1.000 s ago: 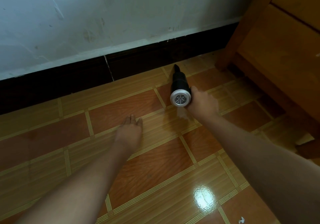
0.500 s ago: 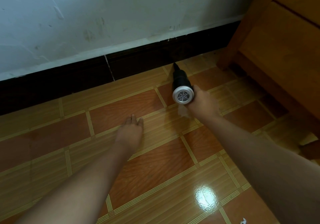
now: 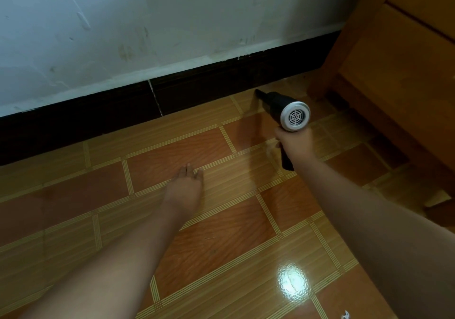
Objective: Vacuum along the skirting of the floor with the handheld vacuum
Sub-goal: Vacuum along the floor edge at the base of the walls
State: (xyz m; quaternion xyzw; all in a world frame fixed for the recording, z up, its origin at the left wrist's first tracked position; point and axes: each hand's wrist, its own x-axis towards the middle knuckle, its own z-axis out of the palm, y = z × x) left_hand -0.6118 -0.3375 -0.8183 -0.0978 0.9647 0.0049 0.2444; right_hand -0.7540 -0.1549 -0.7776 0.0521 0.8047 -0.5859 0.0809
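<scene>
A: Handheld vacuum (image 3: 283,108)?
B: Gripped by its handle in the right hand (image 3: 295,144), nozzle pointing at the dark skirting (image 3: 197,89), beside the wooden cabinet (image 3: 394,72).
A: Left hand (image 3: 184,188)?
B: Flat on the floor (image 3: 172,151), fingers straight, holding nothing, well apart from the vacuum.

The handheld vacuum (image 3: 283,108) has shifted right toward the wooden cabinet (image 3: 394,72), its rear end swung rightward.

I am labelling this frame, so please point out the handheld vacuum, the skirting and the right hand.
handheld vacuum (image 3: 275,103): head view, on its black barrel.
skirting (image 3: 209,86): head view, on its dark face.
right hand (image 3: 295,142): head view, on the back of the hand.
</scene>
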